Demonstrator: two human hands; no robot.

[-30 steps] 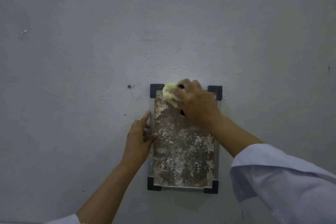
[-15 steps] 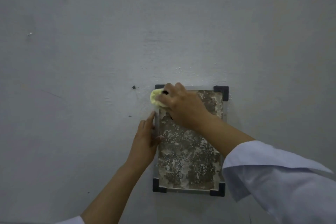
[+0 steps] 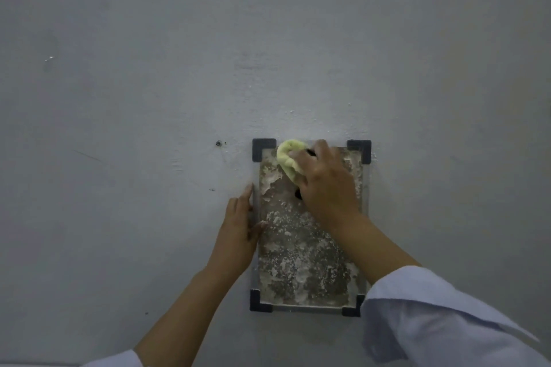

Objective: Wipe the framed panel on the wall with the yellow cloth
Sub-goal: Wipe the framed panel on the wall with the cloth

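A small screw (image 3: 218, 143) sits in the grey wall (image 3: 149, 68).

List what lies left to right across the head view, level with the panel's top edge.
Small dark screw in the grey wall → black top-left corner bracket → crumpled yellow cloth → right hand gripping it → black top-right corner bracket.

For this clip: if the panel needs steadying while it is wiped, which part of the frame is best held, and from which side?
Probably the left long edge, from the left. The framed panel stands upright on the wall, and the right hand with the yellow cloth works its top. The left hand already braces that edge at mid-height, thumb on the front, clear of the cloth.
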